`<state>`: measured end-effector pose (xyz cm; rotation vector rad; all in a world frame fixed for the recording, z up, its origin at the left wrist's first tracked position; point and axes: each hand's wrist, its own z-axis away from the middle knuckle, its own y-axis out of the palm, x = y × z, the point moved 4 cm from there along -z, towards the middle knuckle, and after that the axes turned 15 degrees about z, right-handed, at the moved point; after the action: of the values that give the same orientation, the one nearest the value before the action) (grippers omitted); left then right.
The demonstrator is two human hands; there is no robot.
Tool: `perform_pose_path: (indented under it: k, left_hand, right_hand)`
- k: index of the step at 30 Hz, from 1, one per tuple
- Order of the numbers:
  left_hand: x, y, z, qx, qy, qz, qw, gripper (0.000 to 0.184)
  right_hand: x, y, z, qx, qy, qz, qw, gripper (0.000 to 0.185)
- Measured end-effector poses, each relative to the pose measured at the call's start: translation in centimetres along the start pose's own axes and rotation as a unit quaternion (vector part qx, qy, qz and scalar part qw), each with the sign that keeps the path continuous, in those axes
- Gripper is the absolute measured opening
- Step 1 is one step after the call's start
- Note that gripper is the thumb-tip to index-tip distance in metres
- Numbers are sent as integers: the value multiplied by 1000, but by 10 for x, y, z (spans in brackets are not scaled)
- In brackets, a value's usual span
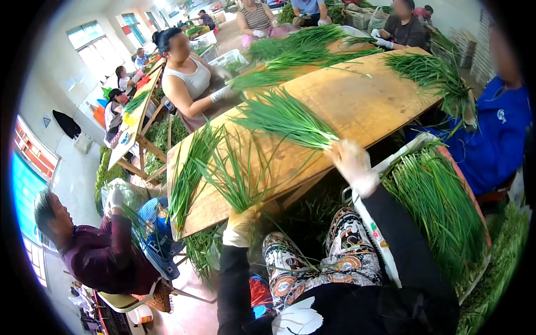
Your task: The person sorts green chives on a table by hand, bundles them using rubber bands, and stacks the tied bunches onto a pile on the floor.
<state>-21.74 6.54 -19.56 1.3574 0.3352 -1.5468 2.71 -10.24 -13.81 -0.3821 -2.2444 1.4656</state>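
Note:
My gloved right hand [352, 163] is closed around the pale stem ends of a bunch of chives [287, 118]. Its leaves fan out to the upper left over the wooden table [340, 92]. At the near table edge my gloved left hand [242, 224] grips the base of a looser, more spread bunch of green chives [239, 181], with some blades splayed apart. Left of that hand, a pile of chives [191, 176] lies along the table's end. Both hands' fingertips are partly hidden or blurred.
Right of my legs stands a container packed with chives [435, 201]. Across the table a person in a white top [192, 81] handles chives; a person in maroon [103, 251] sits at left, another in blue [480, 139] at right. More chives [430, 72] lie at the far right corner.

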Motion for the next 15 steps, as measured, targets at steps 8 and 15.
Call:
perform_pose_path:
  k: [8, 15]
  left_hand:
    - [-58, -43, 32, -75, 151, -30, 985, 28]
    - [-77, -3, 41, 51, 155, 225, 961, 51]
  right_hand:
    - [-50, 60, -117, 30, 58, 132, 989, 26]
    - [-10, -27, -129, -171, 0, 225, 959, 10]
